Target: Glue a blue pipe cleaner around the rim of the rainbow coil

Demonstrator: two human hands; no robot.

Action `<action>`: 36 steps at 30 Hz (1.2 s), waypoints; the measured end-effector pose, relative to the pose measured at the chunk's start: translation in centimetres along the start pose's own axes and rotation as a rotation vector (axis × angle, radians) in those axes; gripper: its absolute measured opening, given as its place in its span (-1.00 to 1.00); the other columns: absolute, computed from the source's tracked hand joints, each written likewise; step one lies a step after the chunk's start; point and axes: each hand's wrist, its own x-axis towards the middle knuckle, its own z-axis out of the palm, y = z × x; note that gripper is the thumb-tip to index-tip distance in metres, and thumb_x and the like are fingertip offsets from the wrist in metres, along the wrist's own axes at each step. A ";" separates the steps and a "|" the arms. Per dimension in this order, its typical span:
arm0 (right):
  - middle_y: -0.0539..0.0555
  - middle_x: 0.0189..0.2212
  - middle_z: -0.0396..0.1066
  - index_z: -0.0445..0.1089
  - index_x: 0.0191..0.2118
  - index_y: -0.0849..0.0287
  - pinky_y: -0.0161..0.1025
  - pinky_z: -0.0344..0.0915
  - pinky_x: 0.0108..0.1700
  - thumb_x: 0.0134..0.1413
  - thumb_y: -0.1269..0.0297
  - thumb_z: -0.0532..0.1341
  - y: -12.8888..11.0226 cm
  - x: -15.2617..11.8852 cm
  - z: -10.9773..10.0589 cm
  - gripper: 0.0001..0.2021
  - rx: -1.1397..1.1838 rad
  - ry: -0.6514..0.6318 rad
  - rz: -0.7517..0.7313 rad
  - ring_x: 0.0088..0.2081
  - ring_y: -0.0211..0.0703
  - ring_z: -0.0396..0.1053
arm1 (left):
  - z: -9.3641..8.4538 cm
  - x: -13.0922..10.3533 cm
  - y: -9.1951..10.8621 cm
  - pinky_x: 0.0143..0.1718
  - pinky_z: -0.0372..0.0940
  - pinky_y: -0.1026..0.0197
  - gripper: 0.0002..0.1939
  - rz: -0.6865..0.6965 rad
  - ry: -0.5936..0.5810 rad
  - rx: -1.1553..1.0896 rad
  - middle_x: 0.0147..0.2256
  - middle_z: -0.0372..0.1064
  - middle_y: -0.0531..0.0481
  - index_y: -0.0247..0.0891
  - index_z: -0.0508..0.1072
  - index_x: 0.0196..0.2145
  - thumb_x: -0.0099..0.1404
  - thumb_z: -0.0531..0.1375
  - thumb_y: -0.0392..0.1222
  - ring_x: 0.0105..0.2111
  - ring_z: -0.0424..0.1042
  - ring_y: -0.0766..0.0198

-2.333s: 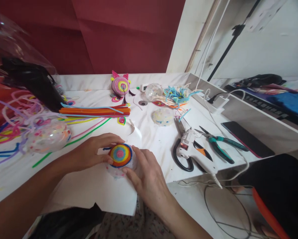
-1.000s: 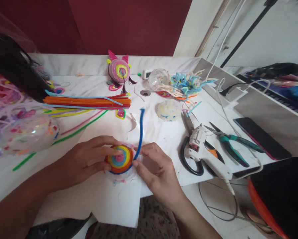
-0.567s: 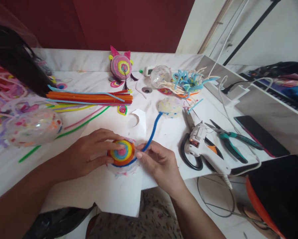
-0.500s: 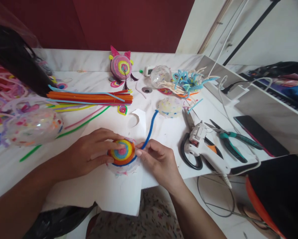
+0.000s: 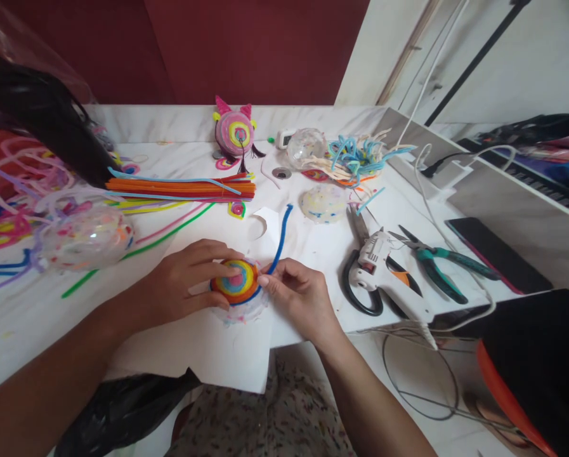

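A disc of coiled pipe cleaner (image 5: 240,290), with pink, blue, yellow and orange rings, lies on a clear speckled dome (image 5: 244,312) above white paper. My left hand (image 5: 179,282) rests on the disc, fingers spread over its top and left edge, pressing it. Thumb and forefinger of my right hand (image 5: 296,295) pinch a dark blue pipe cleaner (image 5: 283,238) at the disc's right edge. Its free end sticks up and away, while the other part runs along the disc's lower rim.
A glue gun (image 5: 384,266), black-handled scissors (image 5: 360,298) and green pliers (image 5: 436,266) lie at the right. Orange pipe cleaners (image 5: 179,188) lie behind my left hand. Clear domes (image 5: 89,236) and a pink horned ball (image 5: 235,133) stand farther back.
The view has shifted slightly. The blue pipe cleaner's free end has swung left and stands more upright. Both hands keep their hold at the disc.
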 end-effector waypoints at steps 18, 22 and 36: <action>-0.02 -0.43 0.43 0.48 -0.35 0.07 -0.21 0.27 -0.34 0.19 -0.20 0.46 1.0 1.5 0.3 -0.57 -0.092 0.009 -0.118 -0.41 -0.18 0.29 | -1.9 2.9 0.8 0.20 0.58 -0.05 -0.76 0.007 -0.139 -0.017 0.06 0.70 -0.14 -0.08 0.67 0.12 0.61 0.25 -0.17 0.08 0.66 0.04; -0.03 -0.43 0.41 0.46 -0.34 0.06 -0.22 0.24 -0.35 0.24 -0.13 0.44 0.8 1.1 0.7 -0.63 -0.151 0.043 -0.135 -0.40 -0.17 0.30 | -1.9 3.2 0.0 0.16 0.59 -0.01 -0.77 0.018 -0.158 -0.039 0.06 0.71 -0.11 -0.06 0.67 0.09 0.59 0.25 -0.15 0.07 0.67 0.03; -0.06 -0.47 0.41 0.48 -0.40 0.07 -0.24 0.25 -0.36 0.26 -0.17 0.48 -0.2 0.2 0.4 -0.56 -0.221 0.067 -0.174 -0.43 -0.21 0.30 | -2.5 3.7 2.2 0.19 0.55 0.01 -0.67 0.034 -0.291 0.039 0.08 0.65 -0.11 -0.07 0.67 0.06 0.51 0.19 -0.34 0.06 0.62 0.02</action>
